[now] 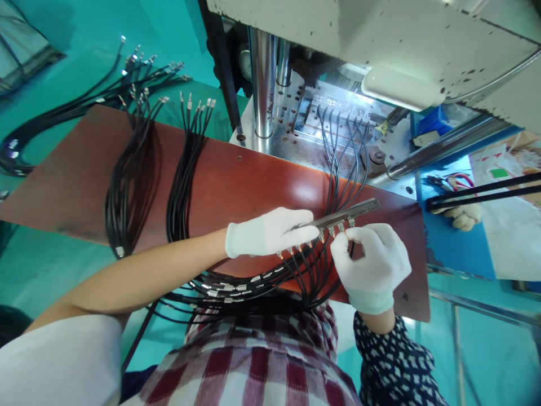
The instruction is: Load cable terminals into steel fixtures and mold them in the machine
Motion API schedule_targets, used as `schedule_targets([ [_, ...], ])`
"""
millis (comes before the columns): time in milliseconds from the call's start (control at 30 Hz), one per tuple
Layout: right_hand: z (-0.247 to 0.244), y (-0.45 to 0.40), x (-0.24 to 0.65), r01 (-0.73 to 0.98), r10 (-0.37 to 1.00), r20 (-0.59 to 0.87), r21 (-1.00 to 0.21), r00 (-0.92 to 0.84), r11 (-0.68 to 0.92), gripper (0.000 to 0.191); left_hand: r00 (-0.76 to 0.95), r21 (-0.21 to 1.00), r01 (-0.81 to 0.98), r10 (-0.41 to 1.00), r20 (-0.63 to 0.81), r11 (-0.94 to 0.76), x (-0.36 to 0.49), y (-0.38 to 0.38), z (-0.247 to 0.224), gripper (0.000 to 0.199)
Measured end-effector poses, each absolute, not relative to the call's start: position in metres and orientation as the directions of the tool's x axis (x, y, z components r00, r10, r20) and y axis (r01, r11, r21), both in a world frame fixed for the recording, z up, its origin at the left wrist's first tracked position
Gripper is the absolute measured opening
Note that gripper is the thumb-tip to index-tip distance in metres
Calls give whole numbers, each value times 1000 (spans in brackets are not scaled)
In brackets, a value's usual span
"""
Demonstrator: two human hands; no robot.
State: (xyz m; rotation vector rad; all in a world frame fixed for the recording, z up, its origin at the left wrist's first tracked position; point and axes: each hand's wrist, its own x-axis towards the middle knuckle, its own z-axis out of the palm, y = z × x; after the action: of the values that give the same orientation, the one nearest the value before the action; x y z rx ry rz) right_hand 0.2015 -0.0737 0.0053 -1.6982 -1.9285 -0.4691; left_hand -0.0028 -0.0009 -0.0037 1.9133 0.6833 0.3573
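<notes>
My left hand (281, 231), in a white glove, grips a narrow grey metal bar (359, 210) between thumb and fingers. Small metal connectors (332, 232) sit in a row along the near edge of the bar, with black cables (310, 282) running down from them towards my lap. My right hand (374, 262), also gloved, pinches a cable end at the bar's right part; the fingertips partly cover it. Behind the bar, thin dark cables (336, 163) lead back to a metal mould block (313, 121) on the press bed.
A brown board (245, 186) spans the work area. Two black cable bundles (127, 192) (181, 192) lie on its left, and another bundle (76, 107) lies beyond. Steel press columns (264, 84) (443, 149) stand behind, under the machine's overhanging head (380, 34). A blue surface (469, 242) holds tools at right.
</notes>
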Motion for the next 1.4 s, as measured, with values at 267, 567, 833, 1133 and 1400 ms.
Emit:
schedule_targets([
  [267,11,-88,204,991,823,565,-67,-59,117,11,764,930,289,640,-81,-227,-1,-1,-4,46],
  [567,5,-80,191,994,826,556,4,-91,107,9,768,920,277,639,-40,-276,-1,-2,-7,44],
  [833,6,-89,193,994,849,524,-38,-72,107,7,755,928,278,654,-52,-247,0,-3,-9,44],
  [1133,3,-83,180,988,846,519,-20,-119,151,12,767,926,269,641,-39,-265,0,-1,-9,43],
  [1400,7,-91,180,991,869,482,-17,-111,136,9,753,927,285,655,-58,-245,0,-2,-8,43],
])
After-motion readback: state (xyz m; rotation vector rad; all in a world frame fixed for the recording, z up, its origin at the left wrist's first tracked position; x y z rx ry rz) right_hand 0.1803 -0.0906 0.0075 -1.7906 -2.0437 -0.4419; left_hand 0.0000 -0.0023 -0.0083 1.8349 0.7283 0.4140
